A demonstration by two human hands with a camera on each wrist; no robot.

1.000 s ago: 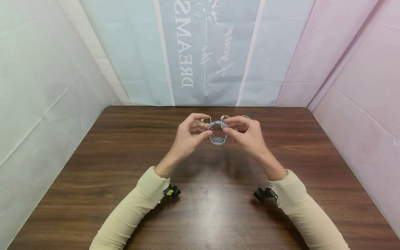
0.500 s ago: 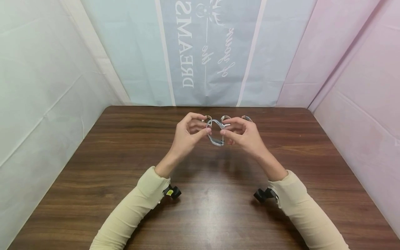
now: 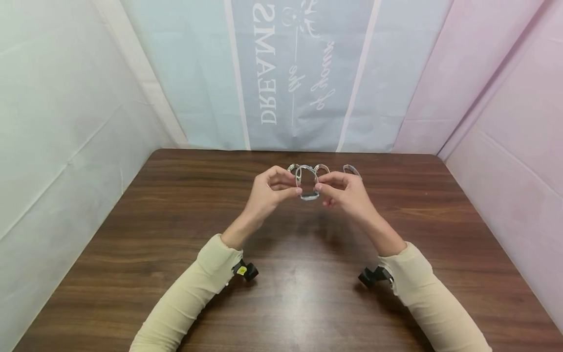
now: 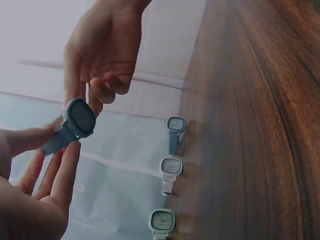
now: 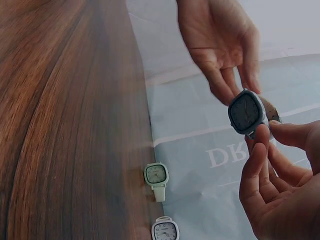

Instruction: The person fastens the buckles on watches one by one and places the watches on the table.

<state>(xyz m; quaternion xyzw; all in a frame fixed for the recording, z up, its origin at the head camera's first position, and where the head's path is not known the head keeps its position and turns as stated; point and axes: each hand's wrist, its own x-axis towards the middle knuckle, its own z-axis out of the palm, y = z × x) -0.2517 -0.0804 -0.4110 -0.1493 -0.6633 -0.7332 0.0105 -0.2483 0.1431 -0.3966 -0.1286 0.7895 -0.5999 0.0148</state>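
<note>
Raised over the far part of the table, a blue-grey wristwatch (image 3: 310,197) forms a loop between both hands. My left hand (image 3: 269,194) pinches one side of its strap between thumb and fingers; my right hand (image 3: 351,195) pinches the opposite side. The dark, rounded-square dial (image 4: 80,117) appears tilted in the left wrist view, where the left hand (image 4: 37,185) grips the strap (image 4: 59,140). In the right wrist view, the right hand (image 5: 282,175) holds the strap close below the watch case (image 5: 246,112), and left fingers reach its top.
Along the far table edge stand a green watch (image 5: 156,173), a white watch (image 4: 171,166) and another blue watch (image 4: 176,124). The dark wooden table (image 3: 281,293) is bordered by a lettered blue backdrop (image 3: 303,98) and pale side sheets (image 3: 57,122).
The held watch swivels to one side, then back, so its loop is seen squarely again. Both hands keep their pinch and shift only slightly.
</note>
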